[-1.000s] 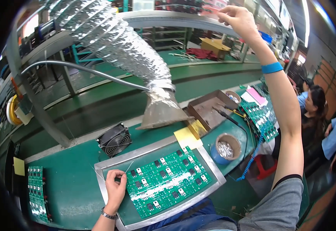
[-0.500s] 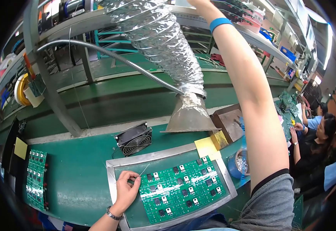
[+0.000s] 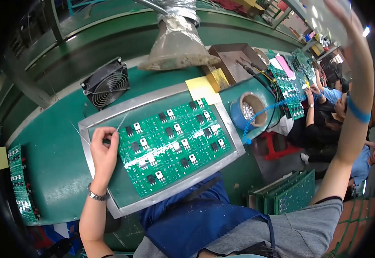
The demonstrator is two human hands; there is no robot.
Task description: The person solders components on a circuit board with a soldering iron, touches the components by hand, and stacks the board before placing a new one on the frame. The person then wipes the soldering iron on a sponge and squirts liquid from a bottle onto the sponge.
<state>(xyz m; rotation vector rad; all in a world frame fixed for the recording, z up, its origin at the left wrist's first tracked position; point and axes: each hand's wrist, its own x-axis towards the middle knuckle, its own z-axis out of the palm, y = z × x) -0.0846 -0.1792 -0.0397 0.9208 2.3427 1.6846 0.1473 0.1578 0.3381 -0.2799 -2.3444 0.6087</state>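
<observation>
My left hand [image 3: 103,148] is closed in a pinch on a thin silvery wire, which looks like solder wire [image 3: 123,121]. One end slants up past the fingertips, and another length shows left of the hand. Beside the fingers lies a green circuit board panel [image 3: 164,145] with several black and silver-tabbed components, inside a grey metal frame [image 3: 161,208]. My right arm is raised at the far right with a blue wristband. Its hand [image 3: 348,20] is at the upper edge, blurred and partly cut off, against a translucent, shiny thing [image 3: 327,23]; whether it grips this is unclear.
A black fan [image 3: 106,84] and a metal funnel hood [image 3: 176,43] stand behind the frame. Right of it are a blue pot [image 3: 240,112], a soldering iron [image 3: 256,74] and a brown tray [image 3: 230,56]. More boards [image 3: 22,185] lie at left. Co-workers sit at right.
My right arm has swung from the overhead shelf to the far right. The view has tilted down and turned right. My left hand keeps its pinch on the wire beside the panel.
</observation>
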